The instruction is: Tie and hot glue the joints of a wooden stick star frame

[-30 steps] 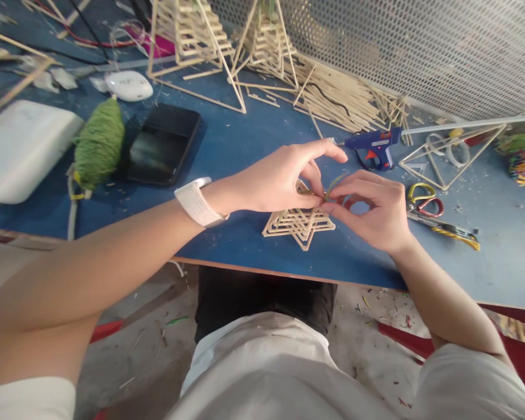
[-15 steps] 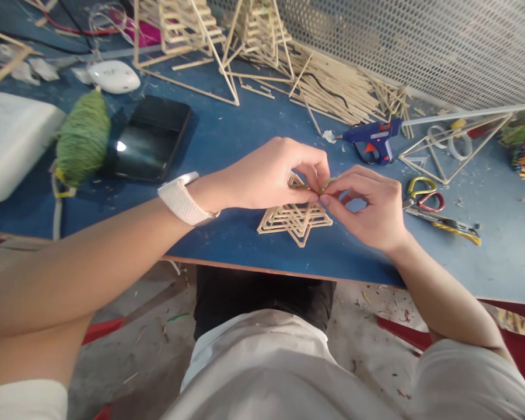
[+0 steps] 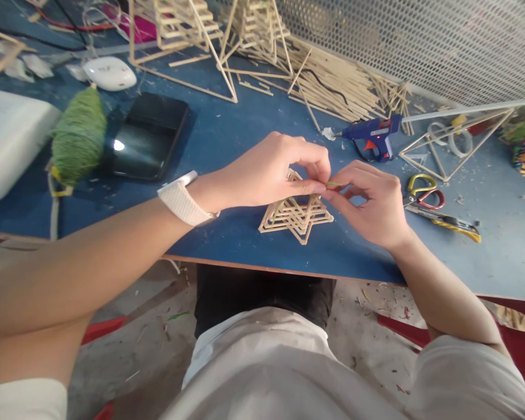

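Since a second ago, my left hand has curled its pointing finger down. It and my right hand pinch a green string by the stick star, which sits on the blue table.

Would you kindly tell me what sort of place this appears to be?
Probably a craft workshop: on the blue worktable are a glue gun, a pile of thin wooden sticks and a star-shaped stick frame.
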Demonstrator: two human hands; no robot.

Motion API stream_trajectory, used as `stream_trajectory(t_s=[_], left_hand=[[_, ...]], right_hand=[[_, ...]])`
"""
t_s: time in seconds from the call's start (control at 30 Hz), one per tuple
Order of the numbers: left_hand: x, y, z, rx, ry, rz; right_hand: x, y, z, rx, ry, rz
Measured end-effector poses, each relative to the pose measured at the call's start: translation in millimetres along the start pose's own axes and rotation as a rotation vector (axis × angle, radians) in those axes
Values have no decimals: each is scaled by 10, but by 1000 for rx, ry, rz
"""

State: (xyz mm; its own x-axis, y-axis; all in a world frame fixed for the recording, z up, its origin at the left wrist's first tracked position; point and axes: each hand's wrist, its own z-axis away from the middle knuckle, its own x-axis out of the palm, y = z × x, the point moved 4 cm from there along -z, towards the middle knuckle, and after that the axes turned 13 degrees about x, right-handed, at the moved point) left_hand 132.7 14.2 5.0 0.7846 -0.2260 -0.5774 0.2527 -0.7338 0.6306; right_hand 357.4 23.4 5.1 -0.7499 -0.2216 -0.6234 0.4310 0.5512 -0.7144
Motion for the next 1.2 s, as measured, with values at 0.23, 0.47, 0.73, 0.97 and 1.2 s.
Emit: stream_trajectory(t_s=[0.23,0.47,0.73,0.97,1.2], left_hand=[[-3,-7,-4,-16,-7,-49],[-43,-4,-4,-10,4,-106],[-30,-13,6,23,11,-84],[14,-32,-7,46,11,-82],[50,-29,-2,64,-7,-110]], right_hand=[[4,22,-13,32,-45,9],[-14,13,-14,71,-77,-13],[-18,50,-13,87,-64,-50],[-25,34,-6,126,-89,-65],[-17,66,-20,199,-106,-113]])
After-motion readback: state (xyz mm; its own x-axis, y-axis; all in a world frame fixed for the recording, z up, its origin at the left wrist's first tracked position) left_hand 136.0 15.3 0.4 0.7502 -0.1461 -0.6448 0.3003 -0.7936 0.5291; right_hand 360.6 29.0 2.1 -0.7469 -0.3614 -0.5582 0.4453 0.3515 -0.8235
